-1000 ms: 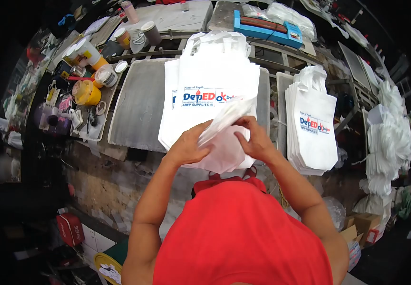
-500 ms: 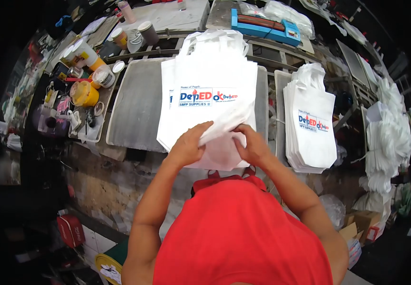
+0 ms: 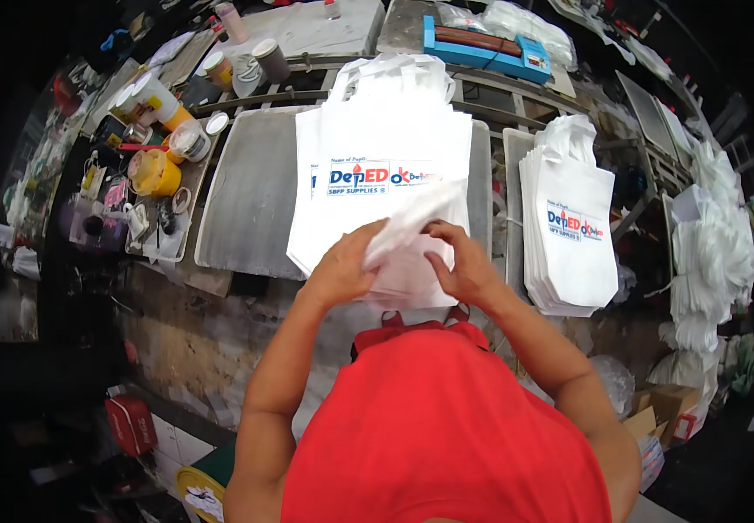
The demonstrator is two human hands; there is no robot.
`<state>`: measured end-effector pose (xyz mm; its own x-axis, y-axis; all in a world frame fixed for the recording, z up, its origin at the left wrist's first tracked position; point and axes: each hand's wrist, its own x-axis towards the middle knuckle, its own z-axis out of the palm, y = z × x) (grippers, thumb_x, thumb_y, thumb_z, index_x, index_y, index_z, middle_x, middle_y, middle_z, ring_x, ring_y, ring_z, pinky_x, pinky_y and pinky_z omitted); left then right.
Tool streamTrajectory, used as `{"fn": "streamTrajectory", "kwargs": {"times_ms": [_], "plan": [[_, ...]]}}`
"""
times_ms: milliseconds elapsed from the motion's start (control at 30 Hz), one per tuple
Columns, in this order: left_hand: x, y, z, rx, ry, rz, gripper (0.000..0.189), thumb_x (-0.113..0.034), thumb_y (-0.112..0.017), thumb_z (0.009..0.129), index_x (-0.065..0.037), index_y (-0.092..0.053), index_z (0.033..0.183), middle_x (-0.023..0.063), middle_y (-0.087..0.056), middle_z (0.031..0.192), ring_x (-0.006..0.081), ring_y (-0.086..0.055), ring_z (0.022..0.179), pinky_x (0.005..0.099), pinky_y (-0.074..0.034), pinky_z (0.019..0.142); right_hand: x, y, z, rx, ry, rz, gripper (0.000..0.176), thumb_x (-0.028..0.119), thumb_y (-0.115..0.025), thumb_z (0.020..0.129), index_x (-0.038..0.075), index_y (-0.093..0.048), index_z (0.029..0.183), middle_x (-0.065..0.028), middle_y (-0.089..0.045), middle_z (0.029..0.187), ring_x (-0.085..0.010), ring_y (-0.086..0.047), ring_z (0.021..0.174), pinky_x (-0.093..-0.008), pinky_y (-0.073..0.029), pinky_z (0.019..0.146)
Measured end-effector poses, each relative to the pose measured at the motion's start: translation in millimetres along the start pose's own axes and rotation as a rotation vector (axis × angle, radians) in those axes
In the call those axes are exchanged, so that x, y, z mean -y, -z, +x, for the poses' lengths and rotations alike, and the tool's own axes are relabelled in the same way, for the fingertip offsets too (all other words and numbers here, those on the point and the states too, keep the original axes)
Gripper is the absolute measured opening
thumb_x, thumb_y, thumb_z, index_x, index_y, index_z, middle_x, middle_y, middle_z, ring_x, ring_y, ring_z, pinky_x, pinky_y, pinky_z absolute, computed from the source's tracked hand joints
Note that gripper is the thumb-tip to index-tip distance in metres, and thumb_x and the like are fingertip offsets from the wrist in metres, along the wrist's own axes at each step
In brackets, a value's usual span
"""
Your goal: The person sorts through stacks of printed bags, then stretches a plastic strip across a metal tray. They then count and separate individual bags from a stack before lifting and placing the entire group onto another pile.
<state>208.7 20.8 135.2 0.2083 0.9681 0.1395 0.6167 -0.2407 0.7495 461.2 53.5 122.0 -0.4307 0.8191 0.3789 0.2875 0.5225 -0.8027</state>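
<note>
A stack of white tote bags [image 3: 386,131] lies in front of me, handles pointing away, with blue and red "DepED" print on the top one. The lower part of the top bag is lifted and folded up as a white flap [image 3: 414,218]. My left hand [image 3: 348,266] is closed on the left side of this flap, its fingertips partly hidden. At the flap's right side is my right hand [image 3: 464,266], thumb and forefinger apart, the forefinger tip against the cloth. Its other fingers are largely hidden.
A second stack of printed bags [image 3: 573,227] lies to the right on a grey board. Grey boards [image 3: 251,192] rest on a slatted frame. Tubs, including a yellow one [image 3: 154,174], crowd the left. A blue machine [image 3: 486,57] stands at the back. White bags [image 3: 713,235] hang far right.
The flap has risen and folded further over, covering part of the right-hand print. My right thumb and forefinger have spread apart slightly. My left hand stays nearly in place.
</note>
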Motion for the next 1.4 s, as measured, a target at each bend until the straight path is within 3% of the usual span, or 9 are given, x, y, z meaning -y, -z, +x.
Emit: {"fn": "streamTrajectory", "kwargs": {"times_ms": [100, 167, 267, 600, 667, 767, 1100, 1267, 1400], "plan": [[13, 2, 9, -0.021, -0.06, -0.046, 0.057, 0.007, -0.061, 0.085, -0.009, -0.06, 0.14, 0.0189, -0.067, 0.133, 0.0389, -0.064, 0.121, 0.0428, -0.054, 0.102, -19, -6, -25, 0.096, 0.16, -0.39, 0.049, 0.01, -0.078, 0.083, 0.007, -0.056, 0.127, -0.0141, -0.065, 0.128, -0.0358, -0.052, 0.136, -0.0531, -0.043, 0.108], [15, -3, 8, -0.045, -0.106, -0.023, 0.057, 0.008, -0.061, 0.085, -0.009, -0.061, 0.139, 0.0183, -0.068, 0.131, 0.0385, -0.065, 0.119, 0.0427, -0.054, 0.101, -37, -8, -35, 0.255, 0.127, -0.6, 0.051, 0.019, -0.081, 0.081, 0.009, -0.062, 0.127, -0.0093, -0.065, 0.129, -0.0354, -0.048, 0.137, -0.0533, -0.04, 0.107], [12, -5, 8, -0.067, -0.148, 0.008, 0.058, 0.011, -0.058, 0.084, -0.008, -0.062, 0.139, 0.0194, -0.068, 0.13, 0.0385, -0.066, 0.119, 0.0422, -0.055, 0.1, -51, -17, -33, 0.449, -0.017, -0.701, 0.048, 0.031, -0.083, 0.078, 0.015, -0.075, 0.123, -0.0022, -0.066, 0.129, -0.0266, -0.055, 0.116, -0.0454, -0.045, 0.097], [10, -6, 9, -0.116, -0.178, 0.114, 0.062, 0.014, -0.055, 0.083, -0.012, -0.062, 0.138, 0.018, -0.069, 0.131, 0.0388, -0.067, 0.116, 0.0437, -0.055, 0.099, -58, -18, -24, 0.56, 0.025, -0.705, 0.039, 0.03, -0.08, 0.078, 0.018, -0.078, 0.115, 0.0004, -0.065, 0.131, -0.0245, -0.054, 0.12, -0.0424, -0.05, 0.091], [12, -9, 9, -0.118, -0.189, 0.131, 0.058, 0.011, -0.057, 0.084, -0.012, -0.062, 0.137, 0.0157, -0.069, 0.13, 0.038, -0.066, 0.115, 0.044, -0.055, 0.098, -59, -16, -22, 0.642, -0.031, -0.728, 0.037, 0.032, -0.079, 0.081, 0.021, -0.079, 0.116, -0.0022, -0.065, 0.133, -0.0275, -0.052, 0.132, -0.0446, -0.048, 0.101], [13, -9, 9, -0.107, -0.18, 0.127, 0.054, 0.008, -0.059, 0.086, -0.012, -0.063, 0.136, 0.0137, -0.07, 0.129, 0.0372, -0.066, 0.114, 0.0444, -0.054, 0.097, -70, -19, -20, 0.626, -0.016, -0.705, 0.037, 0.027, -0.08, 0.078, 0.02, -0.078, 0.114, 0.0001, -0.064, 0.131, -0.0254, -0.053, 0.121, -0.0425, -0.05, 0.09], [11, -3, 11, -0.08, -0.149, 0.026, 0.06, 0.015, -0.055, 0.084, -0.01, -0.064, 0.137, 0.0203, -0.069, 0.129, 0.0388, -0.067, 0.118, 0.0421, -0.054, 0.1, -68, -21, -20, 0.58, 0.099, -0.807, 0.035, 0.024, -0.079, 0.077, 0.02, -0.078, 0.112, 0.0025, -0.063, 0.13, -0.026, -0.053, 0.121, -0.0438, -0.048, 0.098], [16, -2, 13, -0.066, -0.154, 0.012, 0.059, 0.014, -0.056, 0.084, -0.009, -0.064, 0.137, 0.021, -0.069, 0.13, 0.0383, -0.068, 0.118, 0.0411, -0.054, 0.101, -73, -8, 0, 0.61, 0.04, -0.423, 0.016, 0.022, -0.074, 0.085, 0.012, -0.079, 0.097, -0.0094, -0.073, 0.109, -0.029, -0.058, 0.119, -0.0455, -0.05, 0.095], [20, 0, 13, -0.046, -0.129, -0.005, 0.057, 0.011, -0.061, 0.085, -0.008, -0.063, 0.138, 0.0214, -0.069, 0.13, 0.0383, -0.067, 0.119, 0.0402, -0.054, 0.101, -39, -7, 11, 0.504, -0.037, -0.521, 0.015, 0.02, -0.07, 0.09, 0.011, -0.079, 0.096, -0.0149, -0.073, 0.105, -0.0362, -0.064, 0.107, -0.0474, -0.051, 0.095]]}}
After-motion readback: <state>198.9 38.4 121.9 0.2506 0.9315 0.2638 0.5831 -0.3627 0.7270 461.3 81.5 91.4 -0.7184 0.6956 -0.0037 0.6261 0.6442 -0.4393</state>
